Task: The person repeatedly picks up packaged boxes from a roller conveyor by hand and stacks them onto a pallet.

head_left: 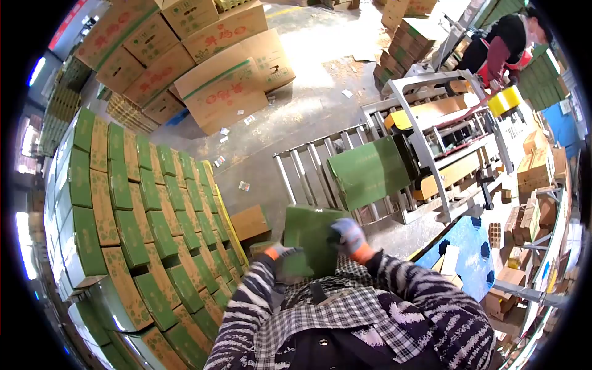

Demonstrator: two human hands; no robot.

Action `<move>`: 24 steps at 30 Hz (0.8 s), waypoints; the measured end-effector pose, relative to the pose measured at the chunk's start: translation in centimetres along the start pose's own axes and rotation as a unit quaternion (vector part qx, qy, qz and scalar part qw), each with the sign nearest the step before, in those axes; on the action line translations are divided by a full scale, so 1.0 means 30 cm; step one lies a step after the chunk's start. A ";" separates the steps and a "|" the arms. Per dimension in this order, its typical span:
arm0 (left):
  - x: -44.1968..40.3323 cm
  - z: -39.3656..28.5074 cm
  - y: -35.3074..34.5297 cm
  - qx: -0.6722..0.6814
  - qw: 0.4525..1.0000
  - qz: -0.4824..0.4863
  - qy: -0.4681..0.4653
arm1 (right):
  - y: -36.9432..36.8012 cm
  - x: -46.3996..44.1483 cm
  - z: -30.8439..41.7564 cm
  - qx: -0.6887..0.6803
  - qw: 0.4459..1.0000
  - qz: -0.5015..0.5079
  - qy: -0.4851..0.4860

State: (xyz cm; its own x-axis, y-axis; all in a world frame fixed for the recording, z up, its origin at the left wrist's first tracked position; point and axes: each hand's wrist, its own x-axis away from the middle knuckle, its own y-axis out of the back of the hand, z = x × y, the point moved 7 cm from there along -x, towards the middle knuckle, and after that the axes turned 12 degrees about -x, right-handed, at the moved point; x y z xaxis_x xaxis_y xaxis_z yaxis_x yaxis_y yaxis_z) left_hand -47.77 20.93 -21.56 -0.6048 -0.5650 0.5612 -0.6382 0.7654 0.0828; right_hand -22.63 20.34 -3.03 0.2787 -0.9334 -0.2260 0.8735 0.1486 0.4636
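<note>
A green box (311, 237) is held close against the person's front. My left hand (283, 251), in a glove with an orange cuff, is at the box's left side, its fingers partly hidden and blurred. On the right side, my right hand (351, 237), in a grey and orange glove, presses against the box near its upper corner. Just beyond, another green box (369, 172) lies flat on the roller conveyor (308, 169).
Stacked green and brown boxes (163, 228) stand on the left. Large cartons (228, 92) are at the upper left. A metal-framed machine (441, 142) adjoins the conveyor. A person (502, 49) stands behind it. A blue surface (472, 246) is at the right.
</note>
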 end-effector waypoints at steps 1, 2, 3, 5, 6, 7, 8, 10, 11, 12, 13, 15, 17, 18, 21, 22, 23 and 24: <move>0.047 -0.077 -0.033 -0.016 0.999 -0.035 -0.021 | 0.103 0.058 -0.091 -0.025 0.959 -0.205 -0.192; 0.110 -0.093 -0.106 0.299 0.951 -0.057 0.053 | 0.139 0.151 -0.251 -0.232 0.815 -0.455 -0.274; 0.149 -0.117 -0.137 0.302 0.949 -0.066 0.054 | 0.119 0.267 -0.473 -0.350 0.693 -0.541 -0.324; 0.238 -0.103 -0.131 0.263 0.947 -0.171 0.066 | 0.082 0.243 -0.553 -0.535 0.569 -0.488 -0.390; 0.281 -0.093 -0.130 0.304 0.929 -0.210 0.007 | 0.051 0.229 -0.684 -0.590 0.557 -0.445 -0.378; 0.329 -0.038 -0.118 0.310 0.921 -0.237 0.007 | 0.051 0.135 -0.628 -0.619 0.564 -0.414 -0.356; 0.390 0.035 -0.114 0.313 0.920 -0.232 0.042 | 0.053 0.041 -0.564 -0.646 0.570 -0.381 -0.335; 0.554 0.047 -0.116 0.407 0.870 -0.263 0.094 | 0.061 -0.003 -0.504 -0.627 0.591 -0.400 -0.314; 0.630 0.066 -0.100 0.416 0.854 -0.299 0.091 | 0.057 -0.032 -0.425 -0.655 0.595 -0.363 -0.293; 0.696 0.066 -0.076 0.437 0.835 -0.332 0.043 | 0.054 -0.062 -0.342 -0.681 0.598 -0.324 -0.272; 0.765 0.070 -0.062 0.455 0.813 -0.363 -0.006 | 0.053 -0.059 -0.298 -0.663 0.649 -0.269 -0.259; 0.908 0.057 -0.032 0.389 0.812 -0.434 -0.040 | 0.053 -0.009 -0.182 -0.184 0.965 -0.098 -0.156; 1.115 -0.097 0.008 0.258 0.820 -0.508 -0.054 | 0.019 0.005 -0.094 -0.112 0.987 -0.052 -0.107; 1.227 -0.226 0.032 0.200 0.811 -0.548 -0.047 | -0.021 -0.014 -0.094 -0.256 0.952 -0.034 -0.164; 1.440 -0.346 0.008 0.445 0.688 -0.571 -0.043 | -0.112 -0.185 0.135 -0.313 0.932 0.075 -0.168; 1.505 -0.365 -0.001 0.446 0.675 -0.585 -0.054 | -0.144 -0.263 0.246 -0.315 0.932 0.092 -0.152; 1.604 -0.429 -0.002 0.381 0.650 -0.652 -0.088 | -0.186 -0.339 0.365 -0.337 0.925 0.125 -0.127; 1.705 -0.493 -0.013 0.313 0.619 -0.711 -0.119 | -0.224 -0.406 0.507 -0.355 0.916 0.156 -0.105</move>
State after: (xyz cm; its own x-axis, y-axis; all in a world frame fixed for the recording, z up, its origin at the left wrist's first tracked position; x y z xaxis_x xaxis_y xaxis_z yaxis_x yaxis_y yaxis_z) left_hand -71.42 -3.71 19.30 0.7738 -0.6167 0.1443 -0.6204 -0.7839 -0.0237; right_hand -37.96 25.73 9.64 0.5413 -0.8404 0.0267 0.8243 0.5242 -0.2139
